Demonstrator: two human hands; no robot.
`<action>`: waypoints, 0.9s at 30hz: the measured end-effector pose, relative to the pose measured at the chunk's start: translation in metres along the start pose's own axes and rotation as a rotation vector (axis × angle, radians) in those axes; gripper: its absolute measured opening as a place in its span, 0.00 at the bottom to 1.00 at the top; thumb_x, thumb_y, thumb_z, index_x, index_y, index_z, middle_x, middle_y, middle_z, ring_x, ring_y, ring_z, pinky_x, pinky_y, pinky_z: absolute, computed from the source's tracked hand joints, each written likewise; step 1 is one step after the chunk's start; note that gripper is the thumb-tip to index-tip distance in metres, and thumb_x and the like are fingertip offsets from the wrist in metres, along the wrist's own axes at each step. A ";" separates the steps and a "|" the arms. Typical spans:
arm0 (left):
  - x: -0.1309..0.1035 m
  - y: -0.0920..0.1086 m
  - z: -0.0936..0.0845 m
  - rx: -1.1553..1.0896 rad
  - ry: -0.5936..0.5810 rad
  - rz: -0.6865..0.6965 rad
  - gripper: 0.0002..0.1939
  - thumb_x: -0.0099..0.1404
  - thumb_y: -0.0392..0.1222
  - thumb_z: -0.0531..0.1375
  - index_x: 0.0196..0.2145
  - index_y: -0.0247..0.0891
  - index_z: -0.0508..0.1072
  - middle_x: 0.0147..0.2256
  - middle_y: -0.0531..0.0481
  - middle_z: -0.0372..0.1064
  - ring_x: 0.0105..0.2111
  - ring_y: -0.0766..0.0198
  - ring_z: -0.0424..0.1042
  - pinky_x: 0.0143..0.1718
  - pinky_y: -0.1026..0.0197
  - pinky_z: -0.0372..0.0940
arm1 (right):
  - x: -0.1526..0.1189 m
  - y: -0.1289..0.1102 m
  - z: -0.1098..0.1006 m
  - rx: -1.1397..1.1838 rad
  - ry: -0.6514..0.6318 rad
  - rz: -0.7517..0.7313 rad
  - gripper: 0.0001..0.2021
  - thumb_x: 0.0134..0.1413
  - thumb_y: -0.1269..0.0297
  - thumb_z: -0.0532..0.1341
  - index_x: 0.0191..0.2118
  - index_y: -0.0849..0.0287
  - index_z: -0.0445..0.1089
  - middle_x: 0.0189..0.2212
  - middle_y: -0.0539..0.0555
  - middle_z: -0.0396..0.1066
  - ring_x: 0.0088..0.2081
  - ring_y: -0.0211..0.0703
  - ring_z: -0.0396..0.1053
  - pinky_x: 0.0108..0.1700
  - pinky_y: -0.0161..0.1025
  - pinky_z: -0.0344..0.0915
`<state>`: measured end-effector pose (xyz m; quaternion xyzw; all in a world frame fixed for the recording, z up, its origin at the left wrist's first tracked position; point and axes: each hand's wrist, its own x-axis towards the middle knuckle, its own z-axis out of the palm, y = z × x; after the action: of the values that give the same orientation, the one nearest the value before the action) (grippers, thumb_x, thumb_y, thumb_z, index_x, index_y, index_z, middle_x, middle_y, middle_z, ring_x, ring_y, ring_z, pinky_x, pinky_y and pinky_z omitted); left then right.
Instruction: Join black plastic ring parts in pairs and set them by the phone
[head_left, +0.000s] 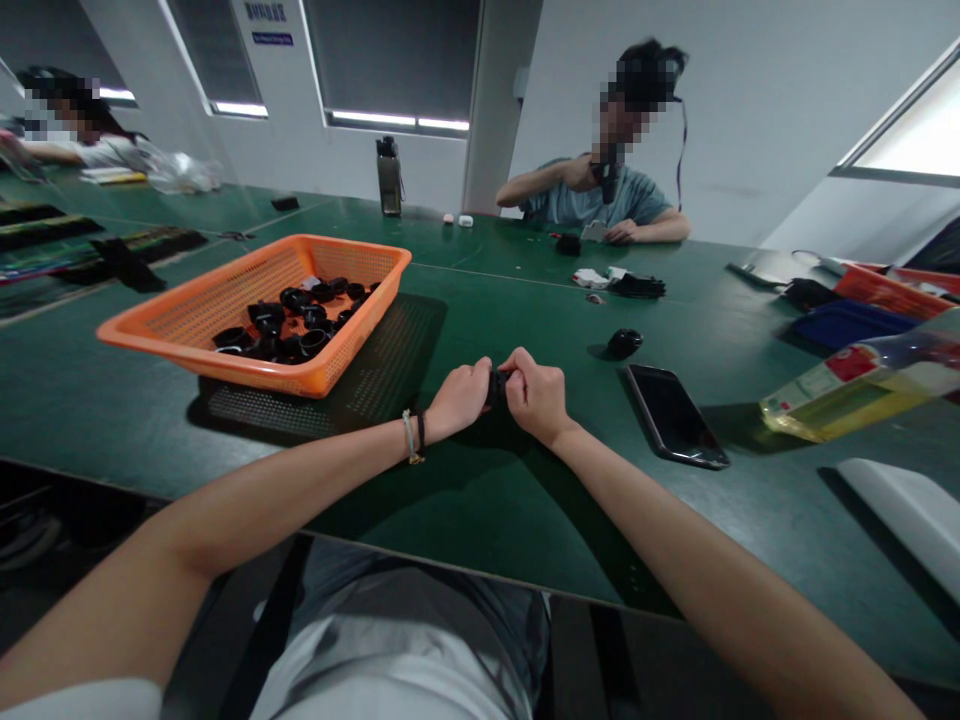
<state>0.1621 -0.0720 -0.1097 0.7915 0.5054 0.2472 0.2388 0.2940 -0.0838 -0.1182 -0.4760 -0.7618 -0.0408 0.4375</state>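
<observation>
A black part (493,389) is sitting between the two hands, just above the green table (487,315) or touching it; I cannot tell which, and the fingers are hiding most of it. The left hand (459,399) is pinching one side, its fingers curling in, and the right hand (537,396) is closing in a loose fist on the other side. A pale bracelet (409,436) and a black band (421,430) are circling the left wrist. Beyond the right hand, a black piece (625,344) is lying alone, and a phone (677,415) is resting face up nearer the person. To the left, an orange basket (330,374) is holding a heap of black pieces (264,320) and casting a dotted shadow. Farther right, a bottle (840,385) of yellow liquid is standing or leaning near the phone; its true tilt is hard to tell. A white object (904,505) is lying nearer the edge. At the back a dark flask (389,180) is standing upright. Across the table a co-worker (559,195) is holding a dark tool (609,178) over a small plate (595,231), and another person (112,152) is sitting at the far left, near a clear bag (184,172).
</observation>
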 end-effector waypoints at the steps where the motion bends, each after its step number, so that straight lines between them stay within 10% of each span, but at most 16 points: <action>1: -0.001 -0.001 0.000 0.070 -0.002 0.032 0.07 0.58 0.32 0.52 0.36 0.35 0.63 0.33 0.46 0.70 0.33 0.61 0.71 0.33 0.62 0.65 | 0.000 0.000 0.000 0.009 -0.002 0.007 0.08 0.47 0.66 0.45 0.24 0.56 0.58 0.15 0.48 0.61 0.17 0.36 0.57 0.23 0.33 0.53; 27: -0.012 0.011 -0.009 0.204 0.149 -0.029 0.24 0.69 0.39 0.38 0.30 0.33 0.72 0.30 0.41 0.73 0.33 0.58 0.72 0.35 0.61 0.62 | -0.001 -0.032 0.004 0.192 0.088 0.383 0.09 0.49 0.69 0.44 0.21 0.55 0.54 0.17 0.48 0.58 0.20 0.39 0.57 0.25 0.36 0.50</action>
<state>0.1600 -0.0859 -0.0979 0.7837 0.5557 0.2490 0.1226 0.2677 -0.1002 -0.1099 -0.5660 -0.6380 0.0952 0.5133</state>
